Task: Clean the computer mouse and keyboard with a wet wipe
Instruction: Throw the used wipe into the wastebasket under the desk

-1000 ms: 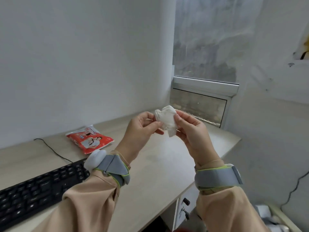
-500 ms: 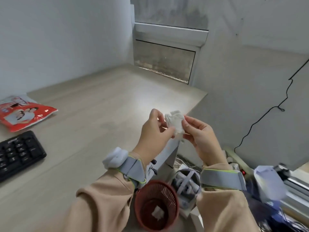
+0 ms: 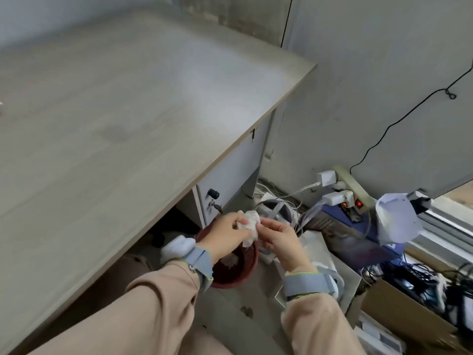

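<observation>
A crumpled white wet wipe [image 3: 249,224] is pinched between my left hand [image 3: 227,233] and my right hand [image 3: 280,238]. Both hands hold it just above a round red waste basket [image 3: 245,267] on the floor, to the right of the desk. Some white crumpled paper lies inside the basket. The keyboard and the mouse are out of view.
The light wooden desk [image 3: 115,111] fills the left, with a locked drawer unit [image 3: 225,180] under its right end. On the floor to the right lie a power strip [image 3: 350,190] with plugged chargers, tangled cables, a blue box and a cardboard box [image 3: 399,311].
My view has swung down and to the right, off the desk. Both hands carried the wipe from above the desk down to just over the red basket.
</observation>
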The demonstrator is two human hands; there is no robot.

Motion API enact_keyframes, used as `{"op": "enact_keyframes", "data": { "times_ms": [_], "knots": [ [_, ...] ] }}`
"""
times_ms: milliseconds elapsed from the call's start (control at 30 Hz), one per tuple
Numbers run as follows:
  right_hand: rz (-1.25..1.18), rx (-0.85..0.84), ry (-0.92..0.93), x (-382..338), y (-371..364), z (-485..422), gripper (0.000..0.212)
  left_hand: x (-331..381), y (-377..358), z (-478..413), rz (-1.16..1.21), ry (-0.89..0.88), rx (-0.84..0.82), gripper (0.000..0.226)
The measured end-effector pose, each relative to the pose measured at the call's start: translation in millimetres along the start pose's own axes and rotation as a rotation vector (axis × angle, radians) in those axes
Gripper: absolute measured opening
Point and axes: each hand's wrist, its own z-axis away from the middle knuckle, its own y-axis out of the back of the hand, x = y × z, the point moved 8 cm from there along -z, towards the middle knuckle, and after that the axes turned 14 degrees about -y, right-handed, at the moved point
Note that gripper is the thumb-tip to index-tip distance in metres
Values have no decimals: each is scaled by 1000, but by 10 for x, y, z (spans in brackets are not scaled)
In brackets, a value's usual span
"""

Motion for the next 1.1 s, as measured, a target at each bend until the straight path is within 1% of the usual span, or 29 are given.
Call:
{"op": "enact_keyframes", "data": {
  "times_ms": [67, 133, 200, 267, 333, 400, 433, 500, 600, 633, 667, 800, 933, 1033, 1100],
  "knots": [
    [23, 10, -49, 236, -10, -109, 18, -191, -14, 55, 17, 84, -67, 21],
    [32, 20, -89, 407, -20, -219, 16, -323, 2, 83, 61, 132, -79, 17],
    [38, 28, -102, 496, -29, -330, 19, -421, 42, 81, 118, 169, -45, 23],
    [60, 58, -100, 540, -25, -435, 22, -501, 111, 64, 134, 197, 5, 35],
    [194, 171, -108, 594, 51, -538, 27, -573, 192, 55, 80, 212, 50, 43],
    [420, 314, -138, 638, 159, -595, 33, -647, 263, 69, 34, 238, 90, 45],
    [510, 354, -157, 656, 197, -596, 34, -679, 283, 80, 19, 251, 100, 44],
    [594, 391, -166, 671, 217, -586, 34, -722, 324, 109, -3, 267, 96, 37],
    [606, 428, -115, 616, 187, -541, 31, -730, 340, 110, 15, 259, 87, 15],
    [610, 432, -101, 587, 158, -524, 30, -708, 342, 106, 22, 255, 90, 12],
    [614, 431, -86, 557, 126, -515, 29, -694, 338, 96, 24, 248, 89, 12],
    [627, 428, -44, 431, -17, -489, 28, -587, 255, 71, 28, 240, 32, 27],
    [644, 419, 4, 258, -131, -424, 27, -391, 170, 28, 47, 193, -12, 20],
    [701, 426, 31, 95, -189, -356, 27, -176, 121, 26, 54, 143, -50, 26],
    [721, 461, 56, -84, -202, -292, 26, -25, 90, 41, 45, 97, -73, 30]
  ]
}}
